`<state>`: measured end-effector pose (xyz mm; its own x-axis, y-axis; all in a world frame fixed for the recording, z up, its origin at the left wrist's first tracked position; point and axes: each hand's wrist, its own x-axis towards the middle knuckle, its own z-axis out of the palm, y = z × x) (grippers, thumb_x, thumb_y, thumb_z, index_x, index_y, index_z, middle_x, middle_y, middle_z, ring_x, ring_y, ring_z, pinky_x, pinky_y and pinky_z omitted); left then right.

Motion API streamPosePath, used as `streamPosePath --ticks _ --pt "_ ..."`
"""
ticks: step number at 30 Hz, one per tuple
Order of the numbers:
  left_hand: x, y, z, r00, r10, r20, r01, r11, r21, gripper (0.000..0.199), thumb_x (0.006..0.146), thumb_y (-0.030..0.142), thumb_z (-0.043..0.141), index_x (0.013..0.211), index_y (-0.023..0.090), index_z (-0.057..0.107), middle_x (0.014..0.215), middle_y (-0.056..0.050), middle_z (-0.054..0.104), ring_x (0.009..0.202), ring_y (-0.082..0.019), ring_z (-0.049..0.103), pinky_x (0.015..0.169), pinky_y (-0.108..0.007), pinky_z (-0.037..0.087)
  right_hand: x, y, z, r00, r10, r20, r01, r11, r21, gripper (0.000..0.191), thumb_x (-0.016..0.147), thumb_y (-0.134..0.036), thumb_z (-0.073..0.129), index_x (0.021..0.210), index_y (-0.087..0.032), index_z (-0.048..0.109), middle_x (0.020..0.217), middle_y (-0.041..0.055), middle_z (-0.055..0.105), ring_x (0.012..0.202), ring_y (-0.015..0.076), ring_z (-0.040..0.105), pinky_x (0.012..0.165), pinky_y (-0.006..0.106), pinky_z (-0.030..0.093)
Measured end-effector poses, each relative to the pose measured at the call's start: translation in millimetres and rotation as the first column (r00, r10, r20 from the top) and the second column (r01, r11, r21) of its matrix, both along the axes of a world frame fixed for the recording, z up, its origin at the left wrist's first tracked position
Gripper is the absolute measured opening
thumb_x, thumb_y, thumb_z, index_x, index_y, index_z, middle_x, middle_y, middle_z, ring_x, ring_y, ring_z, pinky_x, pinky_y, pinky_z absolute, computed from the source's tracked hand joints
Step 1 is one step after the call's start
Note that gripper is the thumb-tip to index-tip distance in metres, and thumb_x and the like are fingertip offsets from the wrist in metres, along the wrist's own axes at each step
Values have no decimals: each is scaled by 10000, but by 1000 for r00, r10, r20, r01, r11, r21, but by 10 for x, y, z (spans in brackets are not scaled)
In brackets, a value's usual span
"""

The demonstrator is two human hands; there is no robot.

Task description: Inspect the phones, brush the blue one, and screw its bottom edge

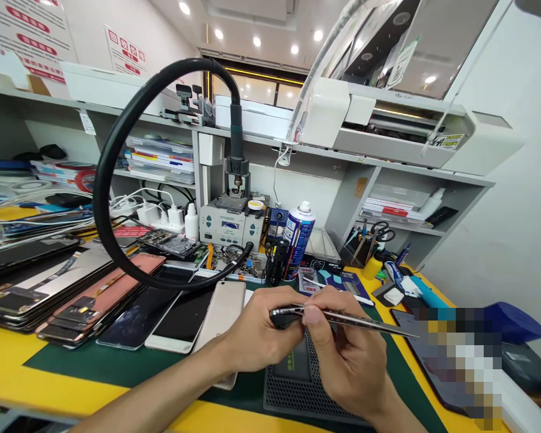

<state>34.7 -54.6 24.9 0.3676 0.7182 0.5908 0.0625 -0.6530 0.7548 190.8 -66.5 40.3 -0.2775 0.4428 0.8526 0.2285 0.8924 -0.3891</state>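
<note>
My left hand (264, 328) is closed around a slim dark phone (285, 314), which I see nearly edge-on. Most of the phone is hidden by my fingers. In my right hand (354, 355) lies a pair of metal tweezers (379, 325), its thin end pointing out to the right. The right thumb and fingertips press at the phone's edge, so both hands meet there. Below the hands is a black textured work pad (293, 391) on a green mat (130, 368). A gold phone (223, 307) lies face down under my left wrist.
Phones and stacked screens (103, 294) cover the left side. A soldering or hot-air station (229, 225) stands behind, its thick black hose (100, 180) looping high at left. A spray can (299, 240) and scissors (381, 234) stand farther back. A dark tablet-like panel (433, 367) lies right.
</note>
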Motion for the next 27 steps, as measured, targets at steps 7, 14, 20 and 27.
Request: streamPosePath --ticks 7,14,20,27 --pt "12 27 -120 998 64 -9 -61 981 184 193 781 108 611 950 146 695 869 -53 690 768 -153 620 699 -253 473 22 -28 10 998 11 69 -10 1000 -20 163 907 -75 529 977 -221 540 798 17 580 684 150 576 612 285 464" --pt "27 17 -122 997 72 11 -73 979 192 171 791 112 616 938 153 695 873 -64 703 771 -161 639 708 -257 490 41 -25 -21 998 57 38 -56 998 -31 199 900 -67 537 1017 -227 551 834 32 604 739 167 601 662 295 492" --pt "29 12 -139 998 59 5 -59 982 180 145 799 131 627 929 153 687 882 -62 702 782 -157 636 713 -252 483 25 -56 10 998 45 45 -44 999 -9 161 901 -78 530 952 -229 551 778 23 593 710 165 597 619 278 476" --pt "26 11 -139 998 70 -4 -68 981 183 134 821 146 608 932 158 681 876 -62 698 772 -155 628 702 -253 480 15 -45 13 999 32 42 -31 999 -11 166 904 -80 522 972 -228 554 778 19 597 666 162 596 606 287 488"
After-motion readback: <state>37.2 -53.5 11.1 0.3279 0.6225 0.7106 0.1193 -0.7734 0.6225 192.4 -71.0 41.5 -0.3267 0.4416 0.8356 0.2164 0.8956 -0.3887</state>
